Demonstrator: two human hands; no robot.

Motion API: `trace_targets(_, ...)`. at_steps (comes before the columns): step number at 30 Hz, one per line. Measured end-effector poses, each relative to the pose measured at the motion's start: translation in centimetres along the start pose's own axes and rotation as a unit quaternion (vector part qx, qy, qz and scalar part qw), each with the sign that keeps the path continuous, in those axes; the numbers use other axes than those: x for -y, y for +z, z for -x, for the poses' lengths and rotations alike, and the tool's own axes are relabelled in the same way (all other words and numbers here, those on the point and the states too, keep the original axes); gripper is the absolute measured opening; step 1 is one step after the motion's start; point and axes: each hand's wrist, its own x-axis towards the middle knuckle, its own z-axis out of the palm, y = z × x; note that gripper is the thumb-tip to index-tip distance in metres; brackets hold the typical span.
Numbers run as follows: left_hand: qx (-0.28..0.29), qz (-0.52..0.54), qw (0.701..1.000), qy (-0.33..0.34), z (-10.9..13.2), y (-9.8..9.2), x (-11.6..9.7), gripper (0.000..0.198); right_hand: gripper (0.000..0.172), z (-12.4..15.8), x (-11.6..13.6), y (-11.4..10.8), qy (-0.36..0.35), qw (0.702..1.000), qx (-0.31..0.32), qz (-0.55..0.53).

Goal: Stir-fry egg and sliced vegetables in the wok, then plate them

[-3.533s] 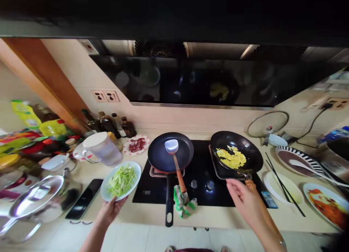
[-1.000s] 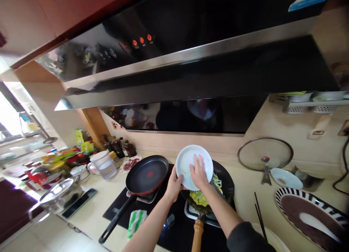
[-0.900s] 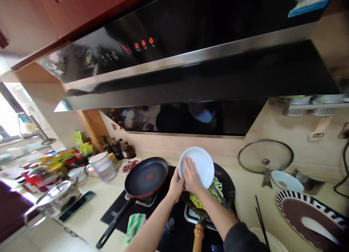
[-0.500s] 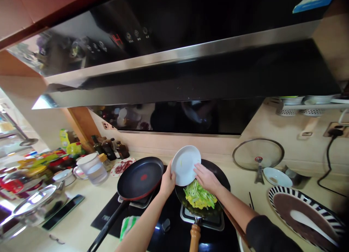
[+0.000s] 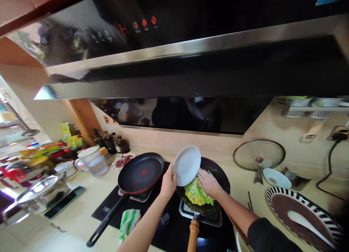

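Note:
My left hand grips a small white plate by its left edge, thumb over the rim. The plate is tilted steeply above a dark wok with a wooden handle, and its visible face looks bare. Pale green vegetable strips lie in the wok over yellow pieces that look like egg. My right hand is over the right part of this heap, fingers stretched toward the plate's lower right edge. Its fingertips are close to the plate; whether they touch it I cannot tell.
A black frying pan sits on the left burner, its handle toward me. A striped cloth lies on the hob. At right are a glass lid, a small white dish and an oval platter. Overhead hangs the range hood.
My right hand has come off the plate's face and dropped slightly to the right, over the heap. A few yellow bits on the plate no longer show. The hood's buttons now glow red.

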Motion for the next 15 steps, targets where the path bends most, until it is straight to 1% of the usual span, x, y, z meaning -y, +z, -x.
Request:
trace_targets(1,-0.006,-0.006,1.000,-0.004,0.1,-0.1,0.0,0.057,0.019,0.3,0.1,-0.2,0.017,1.000,0.007,-0.003)
trace_targets(2,-0.011,-0.011,1.000,-0.010,0.2,-0.2,0.1,0.058,0.016,0.5,0.3,-0.5,0.040,0.999,0.008,-0.006)
trace_targets(4,-0.012,-0.017,0.999,-0.024,0.5,-0.4,0.2,0.059,0.019,0.4,0.5,-1.2,0.093,0.995,-0.007,-0.018)
trace_targets(6,-0.005,-0.016,0.999,-0.031,0.9,-0.3,0.2,0.059,0.021,-0.3,0.5,-1.9,0.148,0.988,-0.039,-0.039)
trace_targets(8,-0.001,-0.006,0.999,-0.035,1.3,-0.1,0.0,0.060,0.021,-1.2,0.2,-2.5,0.188,0.978,-0.064,-0.070)
trace_targets(10,-0.008,0.006,0.999,-0.044,1.6,0.0,-0.4,0.060,0.021,-1.8,-0.3,-3.1,0.203,0.970,-0.079,-0.106)
trace_targets(12,-0.029,0.040,0.995,-0.082,2.0,-0.4,-0.8,0.061,0.022,-1.7,-0.9,-3.9,0.196,0.967,-0.081,-0.144)
trace_targets(13,-0.041,0.073,0.990,-0.117,2.4,-1.0,-1.1,0.062,0.023,-1.2,-1.3,-4.4,0.188,0.966,-0.077,-0.161)
trace_targets(14,-0.052,0.116,0.979,-0.159,2.9,-2.1,-1.3,0.063,0.023,-0.5,-1.8,-5.1,0.179,0.965,-0.070,-0.176)
trace_targets(15,-0.063,0.164,0.964,-0.202,3.5,-3.5,-1.4,0.064,0.023,0.6,-2.5,-5.9,0.171,0.965,-0.063,-0.188)
